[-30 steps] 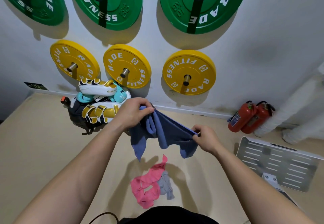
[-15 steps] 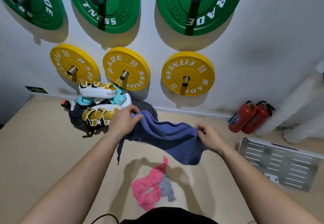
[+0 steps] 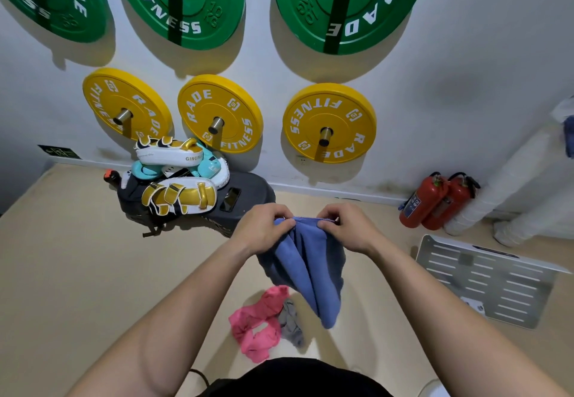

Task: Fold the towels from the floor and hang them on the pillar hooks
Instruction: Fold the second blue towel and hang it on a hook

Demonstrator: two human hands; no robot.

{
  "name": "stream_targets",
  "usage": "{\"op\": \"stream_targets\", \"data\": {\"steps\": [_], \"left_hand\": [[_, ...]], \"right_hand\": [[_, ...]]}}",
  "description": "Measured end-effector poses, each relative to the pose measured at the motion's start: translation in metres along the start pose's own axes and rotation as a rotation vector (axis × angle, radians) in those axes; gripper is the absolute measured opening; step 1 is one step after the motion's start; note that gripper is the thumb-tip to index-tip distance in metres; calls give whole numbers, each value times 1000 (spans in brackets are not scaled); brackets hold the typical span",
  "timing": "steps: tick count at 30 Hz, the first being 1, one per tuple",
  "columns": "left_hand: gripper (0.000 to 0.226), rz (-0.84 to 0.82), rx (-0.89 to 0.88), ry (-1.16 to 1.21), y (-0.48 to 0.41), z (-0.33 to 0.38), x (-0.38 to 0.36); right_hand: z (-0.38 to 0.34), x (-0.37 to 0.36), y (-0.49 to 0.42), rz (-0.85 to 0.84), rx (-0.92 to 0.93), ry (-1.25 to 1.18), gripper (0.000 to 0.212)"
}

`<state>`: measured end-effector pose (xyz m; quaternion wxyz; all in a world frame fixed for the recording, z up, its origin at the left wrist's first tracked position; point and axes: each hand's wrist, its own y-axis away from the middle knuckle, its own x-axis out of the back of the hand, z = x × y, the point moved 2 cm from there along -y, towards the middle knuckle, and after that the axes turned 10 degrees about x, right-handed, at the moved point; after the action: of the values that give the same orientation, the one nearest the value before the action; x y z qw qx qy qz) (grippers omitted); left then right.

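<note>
Recorder: Since half a second ago, both hands have been brought close together. The blue towel (image 3: 307, 272), spread wide between them then, is now gathered into a hanging bundle.

Checker: Grip state?

Recorder: The left hand (image 3: 264, 229) is noted with fingers curled, pinching the towel's top edge. The same edge is pinched by the right hand (image 3: 348, 227), near the left. A short stretch of hem is held taut between them.

Checker: Towel position?

Recorder: It is held in the air ahead of the body, above the beige floor (image 3: 77, 272), and hangs in folds. Its lowest corner is seen just right of the pink towel (image 3: 257, 325). That one lies crumpled on the floor, with a grey towel (image 3: 290, 322) touching its right side.

Checker: Surroundings?

Recorder: Yellow weight plates (image 3: 329, 123) and green weight plates (image 3: 177, 2) are mounted on wall pegs. White-and-gold pads (image 3: 177, 179) are piled by the wall at left. Two red fire extinguishers (image 3: 435, 201) stand at right, and a slotted metal panel (image 3: 484, 285) lies near them.
</note>
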<state>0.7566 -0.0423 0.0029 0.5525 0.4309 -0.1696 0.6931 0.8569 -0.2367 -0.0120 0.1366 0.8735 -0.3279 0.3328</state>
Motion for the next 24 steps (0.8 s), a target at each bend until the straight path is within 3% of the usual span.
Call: {"op": "stream_targets", "data": {"steps": [8,13,17,24], "left_hand": [[15,5,86,-30,-1,-10,8],[10,79,156,86,1,-21,18],[4,129,191,128,6,-18,16],[30,25,100,263,18,-3,-11]], "right_hand": [[29,0,19,45,-113,-79,15],[38,0,19,235,-216,-251,17],[10,-16,14,277,-163,-208,12],[-36,-55,8,275,-93,-293,16]]}}
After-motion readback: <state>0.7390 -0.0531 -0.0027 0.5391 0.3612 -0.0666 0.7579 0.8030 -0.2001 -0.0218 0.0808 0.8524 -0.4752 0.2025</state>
